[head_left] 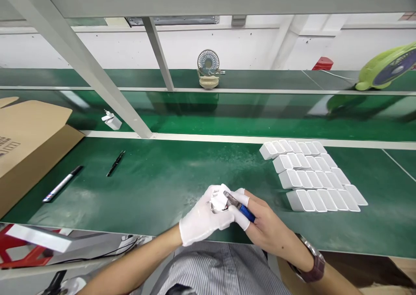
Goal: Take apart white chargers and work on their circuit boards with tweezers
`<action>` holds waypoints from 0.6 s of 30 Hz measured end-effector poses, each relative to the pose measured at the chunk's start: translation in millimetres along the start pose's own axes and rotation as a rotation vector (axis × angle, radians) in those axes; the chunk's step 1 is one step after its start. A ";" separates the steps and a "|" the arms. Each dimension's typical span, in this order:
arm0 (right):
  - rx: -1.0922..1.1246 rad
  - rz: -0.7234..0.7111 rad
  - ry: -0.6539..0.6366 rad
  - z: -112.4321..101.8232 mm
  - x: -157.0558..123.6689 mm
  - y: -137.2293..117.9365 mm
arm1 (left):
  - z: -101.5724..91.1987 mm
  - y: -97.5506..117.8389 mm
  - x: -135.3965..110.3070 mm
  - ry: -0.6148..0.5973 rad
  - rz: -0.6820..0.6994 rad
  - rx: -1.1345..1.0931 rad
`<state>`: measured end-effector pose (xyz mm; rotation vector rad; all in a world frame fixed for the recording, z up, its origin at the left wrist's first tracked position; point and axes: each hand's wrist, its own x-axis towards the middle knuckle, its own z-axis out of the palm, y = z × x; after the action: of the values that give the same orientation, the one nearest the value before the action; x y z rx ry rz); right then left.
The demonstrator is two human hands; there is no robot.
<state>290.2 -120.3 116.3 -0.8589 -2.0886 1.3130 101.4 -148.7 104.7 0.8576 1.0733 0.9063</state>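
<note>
Factory-type assy workshop, long green table (156, 191) w/ metal frame (91, 67), rows of white cases (294, 179), cardbd box (35, 126), small fan (208, 63) at bk

Looks forward and down from the head, over nearby left hand (206, 219) and right hand (266, 225), toward white wall (113, 52).

Cardboard box (35, 132) at left, beige fan (208, 65), lime-green fan (381, 67)

We note a green bench (169, 169), white cases (312, 178) at right, brown carton (35, 152) at left, blue-handled tool (241, 207), white glove (199, 221), grey pinstriped shirt (217, 269) and, far right, lime-green fan (373, 67).
</note>
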 end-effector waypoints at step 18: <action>-0.142 0.000 0.112 -30.4 -19.1 7.4 | -28.4 -19.5 -0.9 -0.268 0.063 -0.183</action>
<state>326.2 -114.5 119.6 -0.9691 -2.1123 1.1011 77.5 -153.2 80.2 0.8366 0.7239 0.8987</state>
